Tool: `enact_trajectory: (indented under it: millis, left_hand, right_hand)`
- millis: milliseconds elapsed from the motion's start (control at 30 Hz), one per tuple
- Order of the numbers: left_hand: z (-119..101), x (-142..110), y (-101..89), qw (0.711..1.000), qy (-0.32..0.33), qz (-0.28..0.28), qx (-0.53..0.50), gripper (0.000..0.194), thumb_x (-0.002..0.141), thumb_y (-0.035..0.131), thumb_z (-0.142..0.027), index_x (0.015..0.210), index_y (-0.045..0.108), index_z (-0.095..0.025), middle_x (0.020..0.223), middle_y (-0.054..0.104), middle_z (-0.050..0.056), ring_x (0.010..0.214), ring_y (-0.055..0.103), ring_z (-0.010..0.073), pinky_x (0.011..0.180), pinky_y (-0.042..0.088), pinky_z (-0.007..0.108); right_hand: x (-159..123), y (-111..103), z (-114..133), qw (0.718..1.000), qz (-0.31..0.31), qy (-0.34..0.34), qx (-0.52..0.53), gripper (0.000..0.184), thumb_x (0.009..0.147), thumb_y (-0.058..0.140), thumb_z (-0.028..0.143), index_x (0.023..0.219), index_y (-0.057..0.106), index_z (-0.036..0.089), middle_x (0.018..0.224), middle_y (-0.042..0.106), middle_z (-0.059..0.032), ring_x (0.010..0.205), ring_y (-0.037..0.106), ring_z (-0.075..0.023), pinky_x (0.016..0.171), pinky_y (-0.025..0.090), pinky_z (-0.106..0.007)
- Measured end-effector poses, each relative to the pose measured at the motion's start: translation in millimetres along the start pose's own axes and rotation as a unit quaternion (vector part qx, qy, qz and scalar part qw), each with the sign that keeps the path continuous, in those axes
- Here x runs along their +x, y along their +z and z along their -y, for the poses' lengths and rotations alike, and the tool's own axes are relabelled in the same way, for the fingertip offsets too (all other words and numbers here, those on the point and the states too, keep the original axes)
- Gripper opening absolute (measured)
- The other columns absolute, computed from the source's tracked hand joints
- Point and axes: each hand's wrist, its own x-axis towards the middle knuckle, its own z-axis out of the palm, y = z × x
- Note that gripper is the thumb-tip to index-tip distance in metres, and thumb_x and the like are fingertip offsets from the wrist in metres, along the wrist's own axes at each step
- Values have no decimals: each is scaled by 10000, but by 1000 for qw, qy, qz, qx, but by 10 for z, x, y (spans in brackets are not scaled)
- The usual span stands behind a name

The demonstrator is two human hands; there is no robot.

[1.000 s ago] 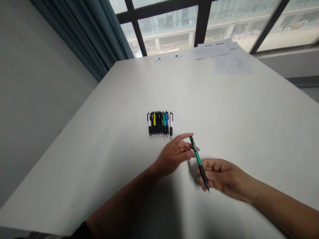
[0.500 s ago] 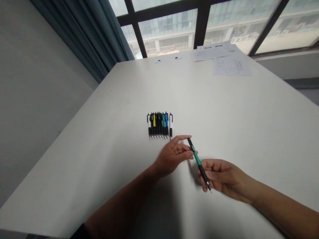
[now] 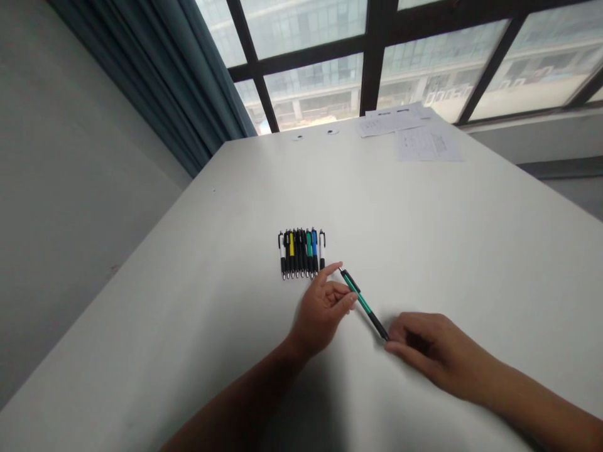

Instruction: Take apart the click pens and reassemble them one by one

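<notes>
A green ballpoint pen (image 3: 363, 301) with a black grip and black clip slants between my two hands. My left hand (image 3: 321, 312) pinches its barrel between thumb and fingers, and the index fingertip touches the push button at the upper end. At the lower end, my right hand (image 3: 436, 350) has thumb and fingers closed on the tip, which they hide. Just beyond my left hand lies a row of several pens (image 3: 296, 254), white, yellow, green, blue and black ones side by side. A white pen (image 3: 322, 246) sits slightly apart at the row's right end, partly covered by my left hand.
The white table (image 3: 198, 295) spreads out around my hands. Sheets of paper (image 3: 428, 144) lie at its far right edge, and two small white pieces (image 3: 297, 138) with dark spots lie at the far edge. Beyond are a curtain (image 3: 164, 75) and a window.
My right hand has shifted from the black grip to the pen's tip, fingers now over it. The pen has turned, its clip now facing right, and its button end has moved left with my left hand.
</notes>
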Motion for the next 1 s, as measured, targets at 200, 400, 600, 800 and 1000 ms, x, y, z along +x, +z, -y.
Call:
enact_trajectory:
  millis: [200,400,600,800,1000]
  left_hand:
    - [26,-3,-8,1000,4,-1,27,617,824,775,-281,1357,481,-181,783,657,-23,686,620,113,644,500,233]
    - [56,-3,4,1000,6,-3,17,714,839,750,-296,1436,370,-202,933,663,18,674,625,107,633,509,243]
    - [69,56,-220,957,138,-86,240,532,900,663,-290,1379,439,-228,1044,596,13,574,472,47,600,453,220]
    - [23,150,-423,836,212,-122,490,228,895,636,-229,1119,656,-189,832,550,1,747,566,154,722,485,287]
    - [48,144,-397,813,214,-124,527,280,891,633,-205,1169,653,-180,913,598,34,796,606,177,761,517,316]
  right_hand:
    - [2,49,-14,985,6,-40,-169,309,1011,477,442,854,593,203,769,660,-67,683,593,-192,629,392,-309]
    - [19,20,-46,974,-33,-32,-223,285,1003,442,366,847,620,208,762,680,-79,656,609,-203,615,398,-316]
    - [71,-407,-219,949,-171,110,-239,343,988,429,411,869,664,191,753,709,-98,646,628,-238,633,405,-341]
    - [56,-682,-359,882,-232,247,-328,303,985,442,349,825,635,179,685,692,-127,614,627,-267,598,351,-338]
    - [59,-770,-341,852,-224,329,-339,313,1006,422,320,872,652,157,764,715,-179,672,655,-285,598,350,-334]
